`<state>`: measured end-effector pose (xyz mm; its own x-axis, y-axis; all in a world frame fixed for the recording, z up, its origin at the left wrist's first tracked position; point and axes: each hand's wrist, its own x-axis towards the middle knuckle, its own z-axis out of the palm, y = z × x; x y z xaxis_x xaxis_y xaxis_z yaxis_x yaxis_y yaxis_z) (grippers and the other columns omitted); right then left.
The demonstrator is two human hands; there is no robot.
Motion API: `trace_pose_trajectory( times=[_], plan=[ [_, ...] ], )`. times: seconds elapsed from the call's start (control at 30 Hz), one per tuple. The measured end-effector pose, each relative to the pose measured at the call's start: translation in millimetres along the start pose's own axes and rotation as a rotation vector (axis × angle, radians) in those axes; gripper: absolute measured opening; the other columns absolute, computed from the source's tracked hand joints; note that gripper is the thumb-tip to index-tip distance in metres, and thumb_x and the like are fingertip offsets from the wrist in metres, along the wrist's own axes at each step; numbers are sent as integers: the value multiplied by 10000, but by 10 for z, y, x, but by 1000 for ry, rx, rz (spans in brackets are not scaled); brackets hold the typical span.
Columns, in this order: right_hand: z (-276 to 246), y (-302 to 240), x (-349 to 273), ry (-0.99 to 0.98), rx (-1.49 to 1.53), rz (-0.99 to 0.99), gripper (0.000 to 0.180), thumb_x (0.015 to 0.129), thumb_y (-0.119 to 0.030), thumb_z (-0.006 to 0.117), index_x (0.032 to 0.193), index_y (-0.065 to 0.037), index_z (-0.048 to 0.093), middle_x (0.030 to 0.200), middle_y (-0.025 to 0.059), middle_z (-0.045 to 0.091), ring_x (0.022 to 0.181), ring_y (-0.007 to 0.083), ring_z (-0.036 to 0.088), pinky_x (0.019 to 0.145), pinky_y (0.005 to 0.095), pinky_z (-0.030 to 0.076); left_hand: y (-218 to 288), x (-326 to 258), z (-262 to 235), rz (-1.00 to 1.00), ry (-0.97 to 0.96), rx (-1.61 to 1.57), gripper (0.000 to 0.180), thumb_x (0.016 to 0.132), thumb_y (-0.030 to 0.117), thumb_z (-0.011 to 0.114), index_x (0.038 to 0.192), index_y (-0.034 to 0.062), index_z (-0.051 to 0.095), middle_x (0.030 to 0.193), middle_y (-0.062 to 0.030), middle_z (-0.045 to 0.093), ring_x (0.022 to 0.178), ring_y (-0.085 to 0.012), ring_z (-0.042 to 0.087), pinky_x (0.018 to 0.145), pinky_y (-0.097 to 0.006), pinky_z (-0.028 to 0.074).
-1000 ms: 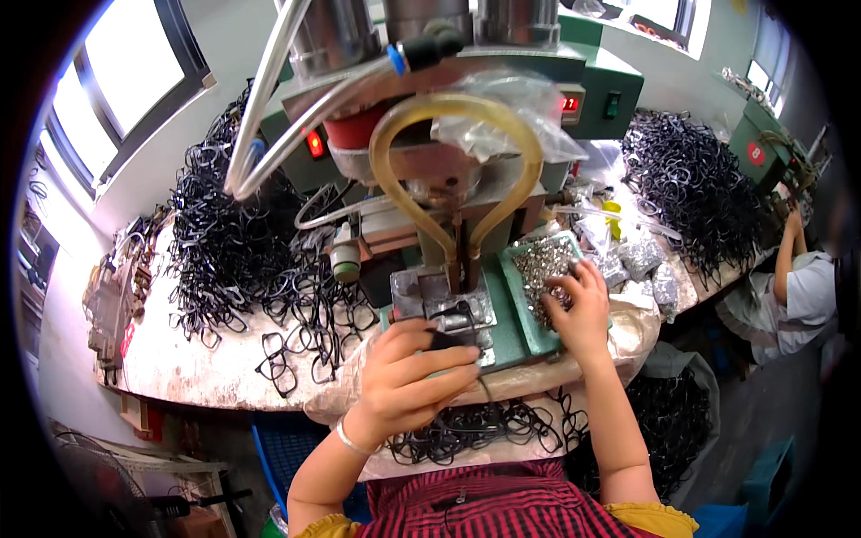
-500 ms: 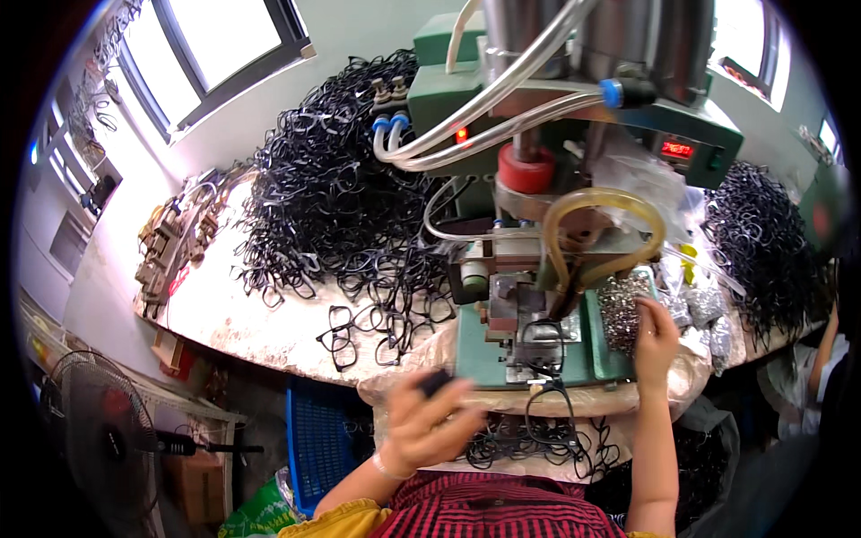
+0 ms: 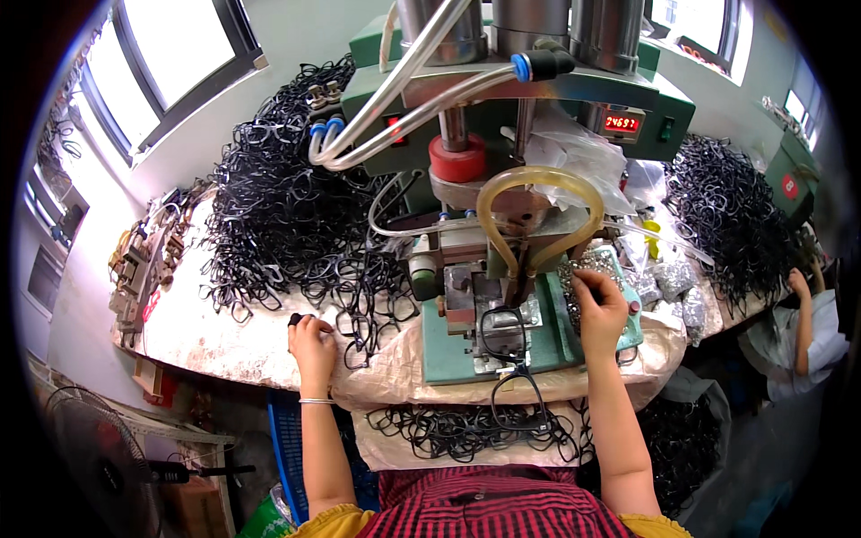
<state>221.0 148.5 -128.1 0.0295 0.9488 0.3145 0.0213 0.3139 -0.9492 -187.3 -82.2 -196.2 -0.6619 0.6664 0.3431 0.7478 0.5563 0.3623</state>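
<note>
**Frame perched at the press, your fingers in the small metal parts**

And here you are, square in front of the tall green-and-steel press point(image 3: 574, 88), with a black glasses frame point(image 3: 519, 369) lying unheld at its front. One rim sits over the metal fixture point(image 3: 496, 354); the other reaches past the press's front edge. Right of the press, your right hand point(image 3: 603, 314) is over a pale green tray point(image 3: 633, 332) of tiny shiny metal parts point(image 3: 594, 262), thumb and fingers drawn nearly together; whether a part is pinched there, you can't tell from here.

Out left of the press, your left hand point(image 3: 312, 351) rests low by the pale tabletop point(image 3: 224, 350), fingers curled well in. A dark bit shows at its fingertips, but whether that's held or worn is unclear.

So where's the danger? That overhanging rim looks the weak spot: a brush from your forearm, or a snag on the loose black frames point(image 3: 448, 435) before the press, could twist it off its seat. The metal parts look easy to drop, too; a loose pinch might scatter one onto the press bed. And fingers near the tooling would be at risk should the press come down.
</note>
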Motion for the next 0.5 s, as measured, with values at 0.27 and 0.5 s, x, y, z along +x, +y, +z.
trace_pose_trajectory(
  times=[0.27,0.5],
  plan=[
    [-950,-45,-437,105,-322,-8,125,826,55,715,942,12,733,921,63,712,884,160,654,835,284,494,511,-17,-392,42,501,-393,137,975,46,630,1072,-4,713,981,-101,707,815,-210,623,726,-319,498],
    [29,-797,-212,-224,-84,-274,102,791,27,718,886,-8,730,885,98,711,841,210,677,772,312,517,1226,92,-317,26,272,-790,156,1041,124,579,999,4,670,869,15,619,742,-54,505,669,-217,417]
  ],
)
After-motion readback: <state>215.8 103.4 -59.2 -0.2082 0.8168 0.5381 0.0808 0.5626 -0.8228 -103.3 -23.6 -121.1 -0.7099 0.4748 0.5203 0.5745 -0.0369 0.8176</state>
